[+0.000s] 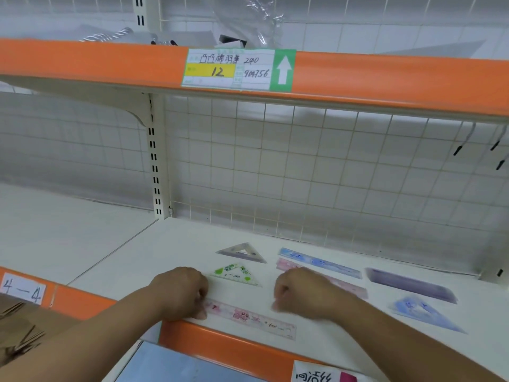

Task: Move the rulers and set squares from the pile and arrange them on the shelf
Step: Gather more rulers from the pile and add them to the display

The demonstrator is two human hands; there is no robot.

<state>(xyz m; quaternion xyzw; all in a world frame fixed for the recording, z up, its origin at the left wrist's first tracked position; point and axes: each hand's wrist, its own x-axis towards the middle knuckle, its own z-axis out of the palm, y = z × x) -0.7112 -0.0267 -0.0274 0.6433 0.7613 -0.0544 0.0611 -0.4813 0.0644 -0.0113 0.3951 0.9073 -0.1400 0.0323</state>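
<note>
On the white shelf [165, 252] lie several rulers and set squares. A pink ruler [256, 319] lies near the front edge, and my left hand [181, 292] pinches its left end. My right hand [300, 293] is curled just above the ruler's middle, with nothing visibly in it. Behind the hands sit a green set square [237, 274] and a grey set square [242, 252]. To the right lie a blue ruler [319, 261], a second pink ruler [352, 288] partly hidden by my right hand, a purple ruler [413, 285] and a blue set square [427, 312].
An orange-edged upper shelf [385, 81] with a price label [237, 68] overhangs the space. A wire grid back panel [303, 175] closes the rear. Metal hooks [495, 144] hang at the far right. A label reading 4-4 [23, 289] sits on the left shelf edge.
</note>
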